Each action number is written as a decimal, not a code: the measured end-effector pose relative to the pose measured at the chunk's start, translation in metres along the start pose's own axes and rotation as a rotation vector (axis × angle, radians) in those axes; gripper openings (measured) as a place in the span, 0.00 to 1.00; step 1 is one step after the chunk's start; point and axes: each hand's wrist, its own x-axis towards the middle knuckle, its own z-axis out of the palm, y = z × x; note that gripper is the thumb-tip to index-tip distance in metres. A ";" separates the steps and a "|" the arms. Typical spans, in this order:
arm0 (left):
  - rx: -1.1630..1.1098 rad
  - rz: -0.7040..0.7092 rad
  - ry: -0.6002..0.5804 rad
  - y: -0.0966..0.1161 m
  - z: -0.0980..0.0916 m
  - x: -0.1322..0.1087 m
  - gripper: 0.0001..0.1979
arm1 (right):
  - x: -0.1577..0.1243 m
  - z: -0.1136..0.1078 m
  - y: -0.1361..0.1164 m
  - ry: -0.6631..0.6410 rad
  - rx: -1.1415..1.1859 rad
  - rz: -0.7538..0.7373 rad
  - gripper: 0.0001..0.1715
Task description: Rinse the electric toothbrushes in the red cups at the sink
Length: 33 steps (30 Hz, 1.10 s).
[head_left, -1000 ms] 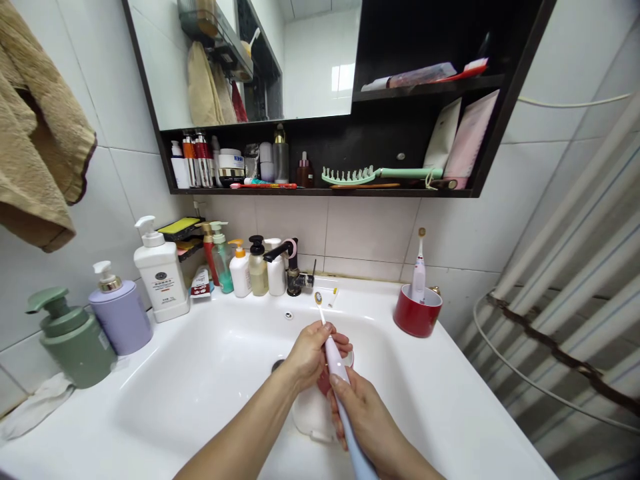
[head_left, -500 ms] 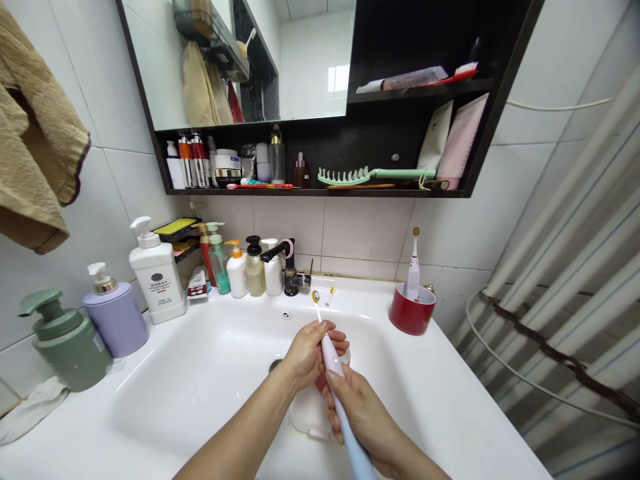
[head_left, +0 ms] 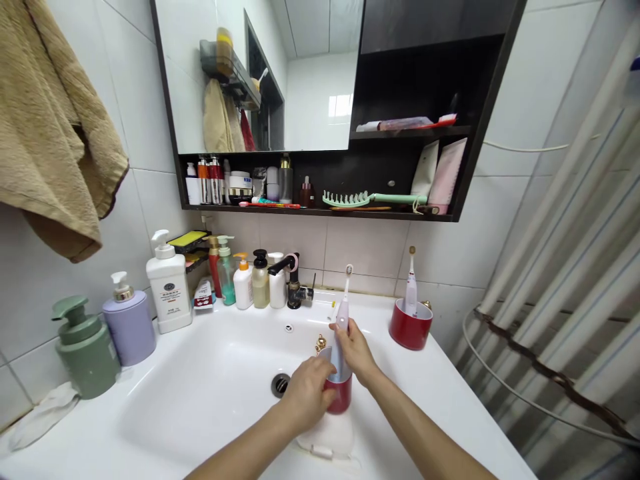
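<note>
With the brush (head_left: 343,315) upright over the basin (head_left: 200,383) and its bristle end uppermost, the step in hand is judged to be its placing in the near cup (head_left: 341,397). The lower handle appears to run down inside that cup's mouth; whether its foot touches the bottom is hidden from view.

Grip, right: the right hand (head_left: 359,352) has its fingers closed around the upper handle, below the neck. Grip, left: the left hand (head_left: 306,392) is clamped on the left side of the near cup, fingers at the rim and thumb against the red outer wall. The hands are close together but on separate articles.

The near cup is in the right half of the basin, to the right of the drain (head_left: 281,385), with a gold ornament (head_left: 321,343) beyond its rim. A white piece (head_left: 327,437) lies below it; contact between the two could not be established.

For reference, the far cup (head_left: 410,332) stands on the right-hand ledge with a second brush (head_left: 411,293) upright in it.

In this inspector's judgement, the next move calls for the left hand to steady the near cup while the right seats the handle, then loosens gradually. Noted risk: a top-heavy brush could lean and tip the cup.
</note>
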 end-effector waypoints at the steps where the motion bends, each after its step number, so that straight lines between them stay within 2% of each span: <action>1: 0.065 0.018 -0.054 -0.002 0.002 0.000 0.12 | 0.000 0.002 0.007 -0.004 -0.031 0.006 0.12; 3: 0.134 0.037 -0.126 -0.007 0.007 0.001 0.09 | -0.003 0.003 0.019 -0.018 -0.086 0.019 0.11; 5: 0.131 0.038 -0.136 -0.011 0.011 0.005 0.08 | -0.007 0.004 0.027 -0.035 -0.129 0.025 0.11; 11: -0.111 -0.003 -0.038 -0.005 0.013 0.020 0.06 | 0.001 -0.007 0.029 -0.025 -0.226 0.030 0.14; 15: -0.217 0.038 0.030 0.012 0.006 0.054 0.06 | 0.020 -0.028 0.015 0.079 -0.269 -0.006 0.18; 19: -0.153 0.087 0.103 0.030 0.000 0.098 0.07 | 0.026 -0.048 0.003 0.229 -0.313 -0.044 0.26; 22: -0.095 0.078 0.122 0.038 0.002 0.124 0.06 | 0.027 -0.056 0.003 0.243 -0.328 -0.053 0.29; 26: -0.073 0.040 0.127 0.039 0.013 0.142 0.07 | 0.036 -0.062 0.008 0.236 -0.344 -0.017 0.29; 33: -0.112 0.008 0.127 0.027 0.031 0.162 0.07 | 0.061 -0.067 0.019 0.240 -0.363 0.030 0.29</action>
